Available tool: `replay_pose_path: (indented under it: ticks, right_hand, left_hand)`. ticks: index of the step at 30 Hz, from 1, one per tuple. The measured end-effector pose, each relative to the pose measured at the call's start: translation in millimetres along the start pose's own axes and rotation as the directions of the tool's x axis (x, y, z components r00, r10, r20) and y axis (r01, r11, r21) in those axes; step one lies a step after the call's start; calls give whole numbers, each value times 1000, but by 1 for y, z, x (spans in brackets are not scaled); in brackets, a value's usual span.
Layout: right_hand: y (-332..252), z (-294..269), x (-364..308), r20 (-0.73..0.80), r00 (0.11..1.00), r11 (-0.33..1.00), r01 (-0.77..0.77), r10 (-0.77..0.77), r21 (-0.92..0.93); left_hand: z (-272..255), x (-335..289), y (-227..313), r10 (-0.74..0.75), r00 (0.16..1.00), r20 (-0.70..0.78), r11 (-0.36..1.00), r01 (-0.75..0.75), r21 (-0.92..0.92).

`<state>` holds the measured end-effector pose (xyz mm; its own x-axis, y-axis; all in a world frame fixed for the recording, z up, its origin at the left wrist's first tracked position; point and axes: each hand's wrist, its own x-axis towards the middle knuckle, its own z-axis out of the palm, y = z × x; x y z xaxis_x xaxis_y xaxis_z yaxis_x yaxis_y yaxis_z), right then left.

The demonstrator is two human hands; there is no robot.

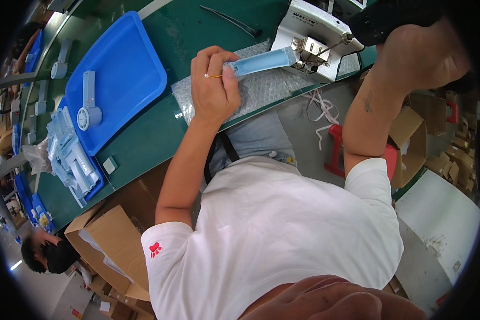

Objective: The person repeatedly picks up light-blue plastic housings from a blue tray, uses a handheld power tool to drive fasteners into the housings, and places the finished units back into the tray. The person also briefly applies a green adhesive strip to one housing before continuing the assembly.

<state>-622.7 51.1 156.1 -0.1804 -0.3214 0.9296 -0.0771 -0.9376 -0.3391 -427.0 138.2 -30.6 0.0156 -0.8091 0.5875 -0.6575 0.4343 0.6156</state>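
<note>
My left hand (pixel 214 88) is closed on a long, light blue plastic casing (pixel 264 62), open along its top like a trough. A thin yellow wire shows at the fingers. The casing's far end reaches the front of a white screw feeder (pixel 304 26) with a metal pick-up block; I cannot tell whether they touch. My right hand (pixel 424 58) is wrapped round a black electric screwdriver (pixel 392 21). Its thin bit slants down and left towards the metal block. Whether a screw sits on the tip is too small to tell.
Bubble wrap (pixel 184 96) lies on the green bench (pixel 138 141). At left, a blue tray (pixel 125 80) holds a light blue handheld fan part (pixel 89 109); light blue casings (pixel 72 154) are piled beside it. Black cable ties (pixel 232 21) lie behind. A red stool (pixel 334 152) and cartons stand below; another person is at lower left.
</note>
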Motion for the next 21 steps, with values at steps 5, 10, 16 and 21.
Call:
replay_pose_path:
  ticks: [5,10,16,21]
  right_hand:
    - [3,-24,-11,31,984,985,-175,175,4]
    - [-6,-18,-23,36,956,944,-294,292,151]
    - [2,9,-38,41,941,919,-336,335,204]
    - [10,21,-45,60,930,901,-367,364,232]
  left_hand:
    - [5,-2,-6,-18,998,-53,994,12,-110]
    - [4,-4,-8,-26,999,-40,994,22,-103]
    - [4,-5,-9,-67,997,-46,985,59,-162]
    - [2,-6,-10,-109,993,-43,977,99,-191]
